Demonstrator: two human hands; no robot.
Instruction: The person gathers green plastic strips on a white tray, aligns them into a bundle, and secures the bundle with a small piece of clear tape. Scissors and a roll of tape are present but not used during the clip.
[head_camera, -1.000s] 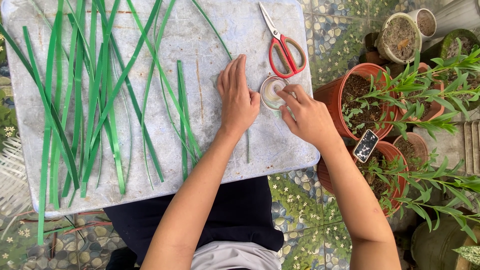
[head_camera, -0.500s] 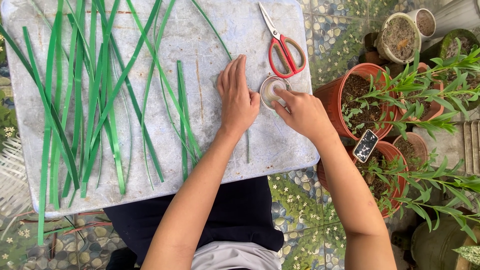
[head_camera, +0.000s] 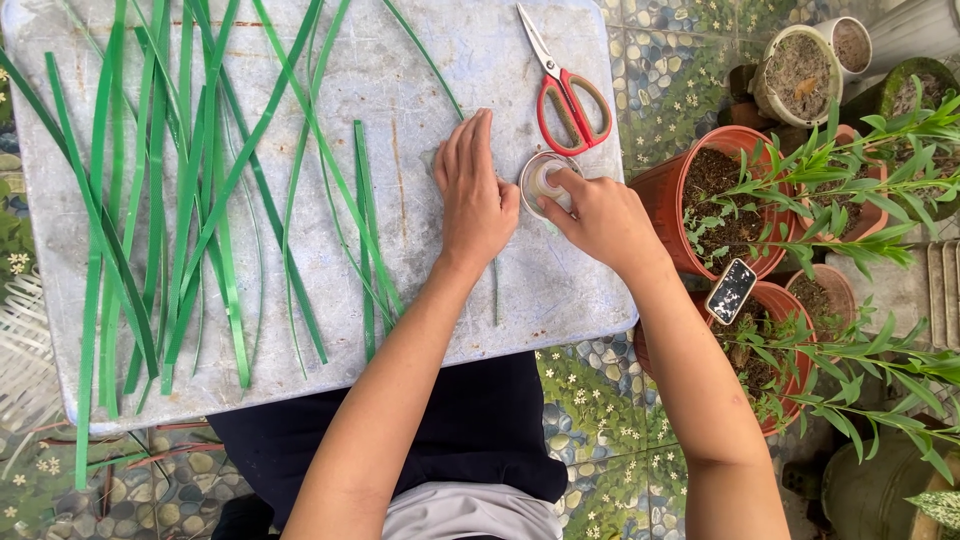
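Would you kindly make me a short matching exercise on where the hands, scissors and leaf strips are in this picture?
Things:
1. left hand
2. right hand
3. scissors
4. long green leaf strips

Places or states:
A. spread over the table's left part
B. lying flat, palm down
C. red-handled, at the table's far edge
D. fingers on the clear tape roll

Pairs: 1-B, 2-D, 3-C, 4-A

1. Big pile of long green leaf strips spread over the left side of the worn grey board.
2. Red-handled scissors lying near the board's top right corner, blades shut.
3. Terracotta pots with leafy plants off to the right.
4. Pebble-pattern tiled floor underneath.
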